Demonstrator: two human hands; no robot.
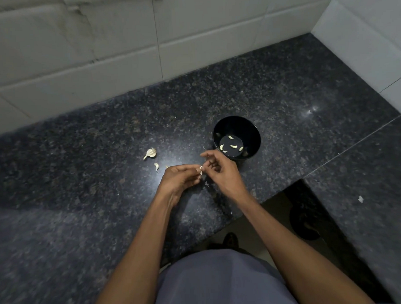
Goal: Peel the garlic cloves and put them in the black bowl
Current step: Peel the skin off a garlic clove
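A small pale garlic clove [200, 171] is pinched between my left hand [179, 179] and my right hand [221, 171], just above the dark granite counter [102, 157]. Both hands' fingertips meet on it. The black bowl [251, 130] stands just beyond my right hand and holds several peeled cloves [233, 146]. A partial garlic bulb [150, 153] lies on the counter to the left of my hands. One loose clove [156, 166] rests close to my left hand.
Bits of garlic skin [207, 183] lie on the counter under my hands. White tiled walls [120, 51] close the back and right sides. The counter's front edge cuts in at a corner [301, 181] near my right forearm, with floor below.
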